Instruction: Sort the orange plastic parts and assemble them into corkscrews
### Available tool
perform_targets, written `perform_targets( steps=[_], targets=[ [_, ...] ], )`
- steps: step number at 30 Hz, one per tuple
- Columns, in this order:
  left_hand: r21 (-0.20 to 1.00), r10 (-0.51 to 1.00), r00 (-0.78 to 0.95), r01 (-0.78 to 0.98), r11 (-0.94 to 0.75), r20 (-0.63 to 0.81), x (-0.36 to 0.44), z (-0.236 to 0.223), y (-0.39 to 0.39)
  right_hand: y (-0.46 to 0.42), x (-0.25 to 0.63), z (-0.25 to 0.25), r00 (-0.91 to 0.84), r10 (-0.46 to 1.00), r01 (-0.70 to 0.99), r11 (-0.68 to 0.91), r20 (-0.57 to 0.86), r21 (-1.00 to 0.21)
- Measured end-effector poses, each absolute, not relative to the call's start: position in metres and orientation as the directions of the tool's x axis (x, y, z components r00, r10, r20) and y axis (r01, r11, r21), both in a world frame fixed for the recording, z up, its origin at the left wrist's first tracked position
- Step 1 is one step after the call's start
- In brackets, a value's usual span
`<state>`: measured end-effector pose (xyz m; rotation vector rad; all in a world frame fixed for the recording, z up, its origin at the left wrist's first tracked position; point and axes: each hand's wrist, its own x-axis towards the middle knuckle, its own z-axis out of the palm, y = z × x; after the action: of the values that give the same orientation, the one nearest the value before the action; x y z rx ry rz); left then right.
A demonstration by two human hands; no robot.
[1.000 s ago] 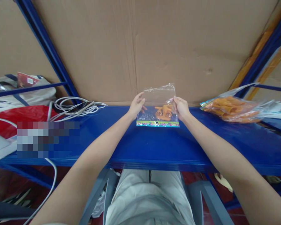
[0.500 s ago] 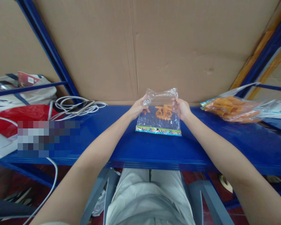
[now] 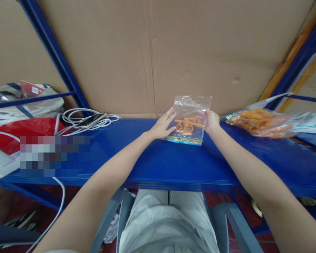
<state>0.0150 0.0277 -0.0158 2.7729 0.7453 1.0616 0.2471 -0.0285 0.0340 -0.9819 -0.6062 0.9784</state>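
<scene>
A clear plastic bag [image 3: 191, 105] with a colourful printed strip along its near edge is held up over the blue tabletop. Orange plastic pieces [image 3: 185, 127] show through its film, seemingly inside; their exact kind I cannot make out. My right hand [image 3: 212, 121] pinches the bag's right edge, thumb on the near face and other fingers partly behind the film. Along the left side lies my left hand [image 3: 162, 126], its fingers stretched out and apart, touching or very close to the film.
To the right lies a bigger clear bag of orange parts [image 3: 260, 121]. Coiled white cables [image 3: 94, 121], a red bag [image 3: 28, 131] and a cloth tote [image 3: 42, 103] are at the left. Cardboard [image 3: 107, 52] walls off the back, between blue frame posts [image 3: 52, 56].
The clear bag has shifted right and a little away from me, its open film now flatter. My left hand has let go of the left edge and spread its fingers; my right hand moved slightly right.
</scene>
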Motion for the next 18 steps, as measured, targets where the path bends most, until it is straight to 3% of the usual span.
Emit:
perform_targets(
  steps=[8,18],
  targets=[
    [-0.006,0.365,0.836,0.403,-0.915,0.41,0.041,-0.012,-0.015,-0.019,0.266,0.034,0.497,0.863,-0.438,0.345,0.097,-0.83],
    [-0.271,0.394,0.797,0.547,-0.792,0.458,0.028,0.011,-0.005,-0.008,0.27,0.029,0.522,0.84,-0.435,0.412,0.148,-0.801]
  ],
)
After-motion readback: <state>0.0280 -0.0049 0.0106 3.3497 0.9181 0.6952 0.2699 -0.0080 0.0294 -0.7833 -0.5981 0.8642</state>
